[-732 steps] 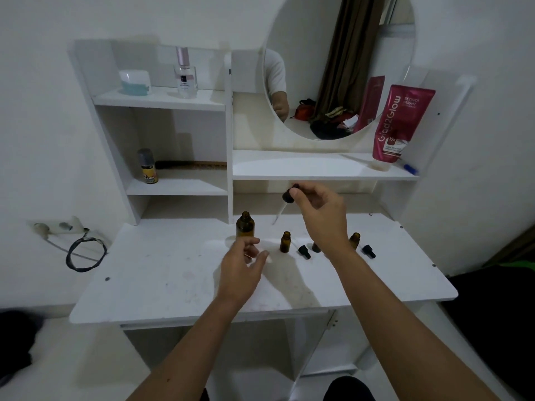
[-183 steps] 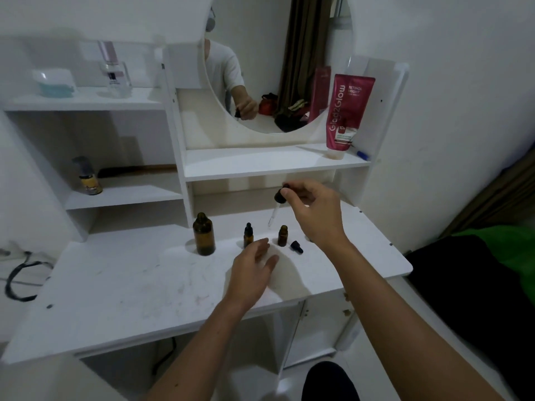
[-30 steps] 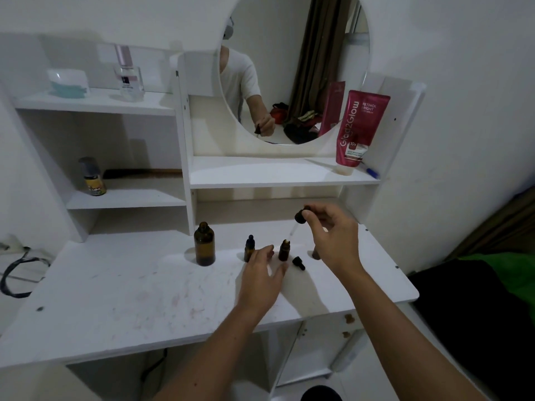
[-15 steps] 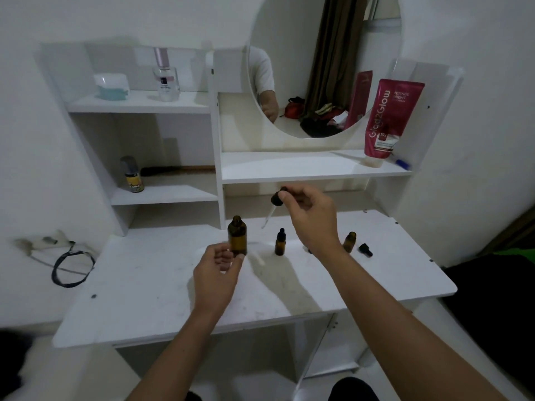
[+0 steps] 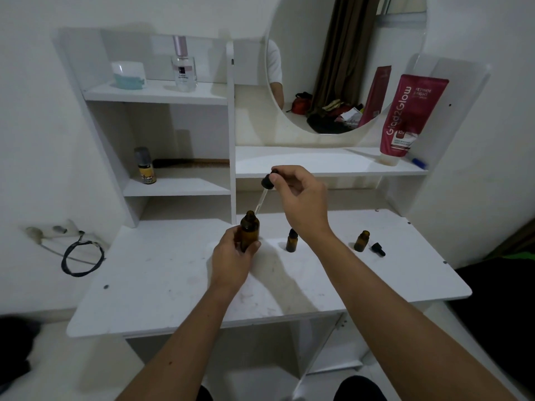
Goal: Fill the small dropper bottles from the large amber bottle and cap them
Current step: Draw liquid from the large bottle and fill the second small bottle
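Pinched the black bulb of the dropper [image 5: 264, 191] between thumb and fingertips of the right hand [image 5: 301, 198], glass tip slanting down to the open mouth of the large amber bottle [image 5: 249, 230]. Wrapped the left hand [image 5: 233, 260] round that bottle's lower body, thumb on its right side, upright on the white table [image 5: 162, 287]. Stood just right of it a capped small bottle [image 5: 291, 241]. Stood well apart, further right, an uncapped small bottle [image 5: 362, 241], loose dropper cap [image 5: 378, 249] lying just beside. Leaned on the shelf above, a red tube [image 5: 405, 117].
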Available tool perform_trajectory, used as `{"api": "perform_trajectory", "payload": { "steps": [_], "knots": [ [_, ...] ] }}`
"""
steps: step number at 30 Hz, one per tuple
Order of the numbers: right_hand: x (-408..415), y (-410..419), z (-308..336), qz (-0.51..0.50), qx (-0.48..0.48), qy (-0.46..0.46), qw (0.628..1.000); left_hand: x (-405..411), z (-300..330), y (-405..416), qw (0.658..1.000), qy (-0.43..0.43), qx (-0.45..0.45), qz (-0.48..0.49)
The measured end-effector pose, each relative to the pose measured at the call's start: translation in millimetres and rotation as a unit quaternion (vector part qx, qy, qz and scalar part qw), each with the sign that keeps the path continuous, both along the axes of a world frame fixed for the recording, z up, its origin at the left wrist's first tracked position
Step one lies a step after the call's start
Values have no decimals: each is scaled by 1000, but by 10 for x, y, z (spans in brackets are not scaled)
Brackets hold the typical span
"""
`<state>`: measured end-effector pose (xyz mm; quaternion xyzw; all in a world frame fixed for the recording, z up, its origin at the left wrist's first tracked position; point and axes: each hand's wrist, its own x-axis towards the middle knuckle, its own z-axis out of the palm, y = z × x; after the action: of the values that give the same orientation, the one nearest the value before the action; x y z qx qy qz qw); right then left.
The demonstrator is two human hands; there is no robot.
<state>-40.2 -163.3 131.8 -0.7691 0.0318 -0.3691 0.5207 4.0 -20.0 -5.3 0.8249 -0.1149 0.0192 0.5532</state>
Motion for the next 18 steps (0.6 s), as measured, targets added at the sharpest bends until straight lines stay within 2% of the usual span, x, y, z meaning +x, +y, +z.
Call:
{"api": "perform_trajectory", "payload": {
  "steps": [4, 11, 18],
  "knots": [
    [26, 23, 35, 9, 3, -16, 1000, 25, -10, 0, 1000, -2, 6, 5],
    [58, 55, -87, 18, -79, -8, 997, 31, -54, 27, 1000, -9, 15, 3],
    [153, 63, -328, 26, -140, 84, 986, 29, -49, 32, 1000, -22, 13, 1]
  ]
}}
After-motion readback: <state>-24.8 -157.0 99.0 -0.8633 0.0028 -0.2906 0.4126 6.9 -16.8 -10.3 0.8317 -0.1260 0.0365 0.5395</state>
